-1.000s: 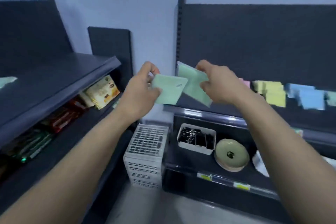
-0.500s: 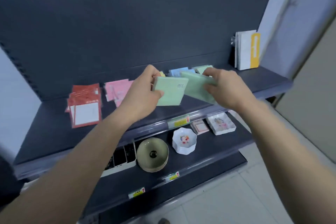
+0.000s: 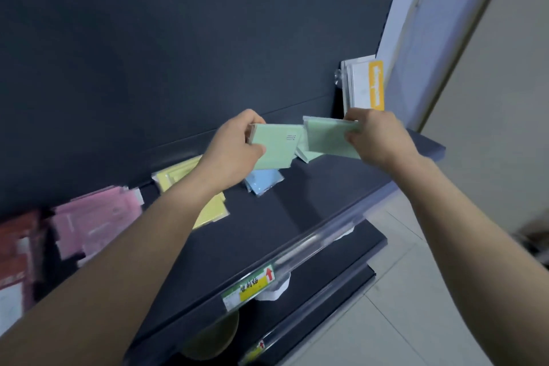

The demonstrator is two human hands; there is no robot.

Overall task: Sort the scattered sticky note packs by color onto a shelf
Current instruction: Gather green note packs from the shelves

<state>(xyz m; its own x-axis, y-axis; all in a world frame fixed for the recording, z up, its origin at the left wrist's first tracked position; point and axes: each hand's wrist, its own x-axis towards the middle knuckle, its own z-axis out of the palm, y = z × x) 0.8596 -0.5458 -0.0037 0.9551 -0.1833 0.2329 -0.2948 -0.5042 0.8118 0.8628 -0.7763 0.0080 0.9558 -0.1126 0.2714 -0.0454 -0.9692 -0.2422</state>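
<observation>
My left hand (image 3: 234, 147) grips a green sticky note pack (image 3: 274, 147) by its left edge, above the dark shelf (image 3: 297, 217). My right hand (image 3: 377, 135) pinches a second green pack (image 3: 329, 137) by its right edge, held just right of the first. Beneath them, green packs (image 3: 306, 154) lie on the shelf. On the shelf from left to right sit red packs (image 3: 16, 249), pink packs (image 3: 95, 223), yellow packs (image 3: 175, 178) and a blue pack (image 3: 263, 184), partly hidden by my left arm.
White and orange booklets (image 3: 364, 85) stand at the shelf's far right end. A price label (image 3: 249, 287) is on the shelf's front rail. A round tan dish (image 3: 214, 339) sits on the lower shelf. A tiled floor (image 3: 416, 321) is to the right.
The view swung right and closer to the shelf. Both hands carried their green packs to the right, over the green packs at the shelf's right part.
</observation>
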